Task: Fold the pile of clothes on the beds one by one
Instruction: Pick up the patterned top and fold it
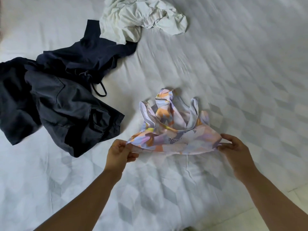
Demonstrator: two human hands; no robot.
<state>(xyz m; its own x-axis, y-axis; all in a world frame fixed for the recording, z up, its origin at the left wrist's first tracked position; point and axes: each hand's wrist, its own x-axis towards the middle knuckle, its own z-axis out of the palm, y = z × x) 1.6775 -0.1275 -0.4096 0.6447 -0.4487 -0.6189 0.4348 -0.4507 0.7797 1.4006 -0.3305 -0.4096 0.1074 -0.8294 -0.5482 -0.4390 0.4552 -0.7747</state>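
A small pastel patterned top (173,130), lilac with orange and yellow patches, lies crumpled on the white bed (233,72). Its straps point away from me. My left hand (120,152) pinches the near left corner of its hem. My right hand (233,147) pinches the near right corner, so the hem is stretched between both hands just above the sheet. To the left lie dark navy shorts (66,114) and another dark navy garment (86,55), both unfolded. A crumpled white garment (143,17) sits at the far side.
The bed's white cover has a faint checked pattern and spreads to the right and toward me. A strip of pale floor (296,214) shows at the bottom right past the bed's edge.
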